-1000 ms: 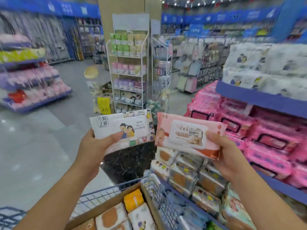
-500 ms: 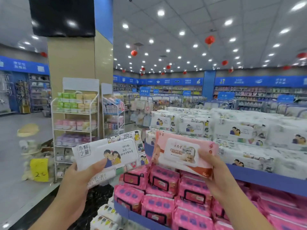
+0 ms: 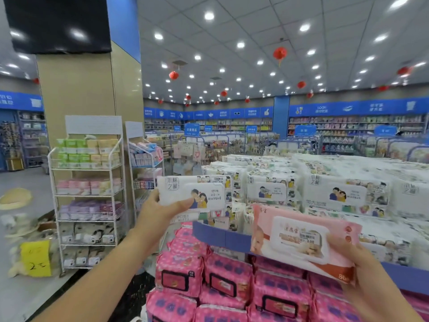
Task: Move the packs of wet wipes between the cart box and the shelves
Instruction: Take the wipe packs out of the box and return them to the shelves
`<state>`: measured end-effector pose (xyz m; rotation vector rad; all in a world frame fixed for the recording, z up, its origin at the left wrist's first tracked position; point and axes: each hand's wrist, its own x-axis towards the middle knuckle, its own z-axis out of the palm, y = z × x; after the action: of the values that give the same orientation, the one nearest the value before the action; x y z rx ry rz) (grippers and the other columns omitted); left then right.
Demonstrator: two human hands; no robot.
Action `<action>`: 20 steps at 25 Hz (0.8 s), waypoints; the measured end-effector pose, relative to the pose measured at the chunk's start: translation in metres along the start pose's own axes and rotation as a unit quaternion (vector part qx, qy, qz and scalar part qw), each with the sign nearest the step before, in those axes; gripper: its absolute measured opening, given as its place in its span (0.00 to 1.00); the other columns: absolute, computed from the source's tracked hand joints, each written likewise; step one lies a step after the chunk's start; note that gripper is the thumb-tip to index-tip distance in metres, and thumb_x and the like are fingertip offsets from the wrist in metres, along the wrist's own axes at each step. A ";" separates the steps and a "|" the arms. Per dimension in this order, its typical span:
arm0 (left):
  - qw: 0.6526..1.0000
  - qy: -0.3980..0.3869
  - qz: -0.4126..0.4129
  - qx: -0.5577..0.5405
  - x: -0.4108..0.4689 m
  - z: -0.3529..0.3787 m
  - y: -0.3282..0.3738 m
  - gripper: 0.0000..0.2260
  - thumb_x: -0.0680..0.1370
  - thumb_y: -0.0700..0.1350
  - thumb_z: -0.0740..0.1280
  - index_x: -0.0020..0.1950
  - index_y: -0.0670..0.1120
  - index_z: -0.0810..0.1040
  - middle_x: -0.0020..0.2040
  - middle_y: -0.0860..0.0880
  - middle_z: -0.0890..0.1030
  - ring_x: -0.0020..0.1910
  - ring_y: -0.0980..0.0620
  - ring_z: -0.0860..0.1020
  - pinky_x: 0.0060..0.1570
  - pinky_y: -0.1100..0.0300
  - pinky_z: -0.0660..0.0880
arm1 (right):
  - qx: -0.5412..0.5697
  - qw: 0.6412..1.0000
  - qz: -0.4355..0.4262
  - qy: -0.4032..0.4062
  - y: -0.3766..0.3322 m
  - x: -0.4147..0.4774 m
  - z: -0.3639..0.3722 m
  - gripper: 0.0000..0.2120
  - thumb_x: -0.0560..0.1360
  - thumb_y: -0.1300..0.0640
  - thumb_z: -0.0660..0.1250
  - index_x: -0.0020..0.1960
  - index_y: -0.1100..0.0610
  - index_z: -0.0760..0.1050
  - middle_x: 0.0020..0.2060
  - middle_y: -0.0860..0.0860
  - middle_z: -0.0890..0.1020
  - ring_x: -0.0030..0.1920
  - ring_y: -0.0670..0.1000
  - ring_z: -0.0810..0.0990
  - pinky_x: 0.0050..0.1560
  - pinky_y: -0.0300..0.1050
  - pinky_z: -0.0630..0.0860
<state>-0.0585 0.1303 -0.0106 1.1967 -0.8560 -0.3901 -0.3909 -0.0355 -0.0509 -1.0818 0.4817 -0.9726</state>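
My left hand [image 3: 160,211] grips a white pack of wet wipes [image 3: 197,197] with a cartoon couple on it, held up against the left end of the top blue shelf [image 3: 220,235], where several matching white packs [image 3: 343,194] are stacked. My right hand [image 3: 355,273] holds a pale pink pack of wet wipes [image 3: 299,242] with a white lid, lower and to the right, in front of the shelf edge. Below it, several bright pink packs [image 3: 222,275] fill the lower shelf. The cart box is out of view.
A white wire rack [image 3: 87,201] of small tissue packs stands to the left beside a beige pillar [image 3: 81,89]. A yellow price sign [image 3: 34,257] sits on goods by the floor. More aisles and shelves run across the back of the store.
The view has swung up from the cart to the shelves. My left hand has pushed the white pack forward to the top shelf; my right hand with the pink pack has dropped lower right.
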 end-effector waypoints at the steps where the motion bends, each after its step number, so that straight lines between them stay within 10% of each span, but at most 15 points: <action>1: 1.000 -0.011 0.006 0.006 0.027 0.001 -0.004 0.26 0.65 0.46 0.84 0.60 0.47 0.80 0.53 0.48 0.88 0.51 0.50 0.87 0.44 0.59 0.81 | 0.003 1.000 0.003 0.007 -0.002 0.002 0.002 0.32 0.62 0.54 0.77 0.64 0.60 0.78 0.58 0.61 0.84 0.57 0.65 0.83 0.51 0.67 0.78; 4: 0.996 -0.073 -0.003 0.041 0.106 0.004 -0.019 0.18 0.71 0.37 0.79 0.58 0.48 0.79 0.50 0.51 0.88 0.50 0.53 0.86 0.46 0.60 0.79 | 0.000 0.999 -0.009 0.039 -0.005 0.015 0.011 0.43 0.51 0.52 0.85 0.64 0.60 0.79 0.58 0.62 0.83 0.58 0.66 0.83 0.54 0.70 0.75; 9: 0.981 -0.177 -0.046 0.059 0.180 0.012 -0.078 0.36 0.60 0.53 0.86 0.64 0.46 0.78 0.56 0.47 0.87 0.56 0.48 0.85 0.45 0.62 0.82 | 0.027 0.998 -0.042 0.037 -0.001 0.037 0.026 0.26 0.59 0.52 0.79 0.57 0.54 0.85 0.59 0.61 0.83 0.59 0.63 0.83 0.55 0.65 0.77; 13: 0.967 -0.229 -0.040 0.107 0.193 0.014 -0.105 0.16 0.73 0.40 0.77 0.58 0.50 0.80 0.48 0.55 0.88 0.47 0.55 0.87 0.44 0.60 0.83 | 0.013 0.996 -0.051 0.078 0.009 0.042 0.038 0.20 0.66 0.55 0.72 0.57 0.58 0.85 0.56 0.60 0.85 0.54 0.60 0.85 0.50 0.60 0.80; 20: 0.965 -0.199 -0.019 0.167 0.206 0.004 -0.123 0.20 0.73 0.49 0.79 0.62 0.57 0.78 0.59 0.55 0.85 0.60 0.51 0.83 0.60 0.47 0.81 | 0.015 0.996 -0.037 0.074 0.027 0.060 0.061 0.18 0.72 0.58 0.63 0.59 0.61 0.81 0.54 0.60 0.86 0.50 0.59 0.87 0.40 0.50 0.85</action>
<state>0.0897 -0.0541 -0.0473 1.4728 -1.2847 -0.5453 -0.3031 -0.0511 -0.0420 -1.0111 0.5500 -1.1282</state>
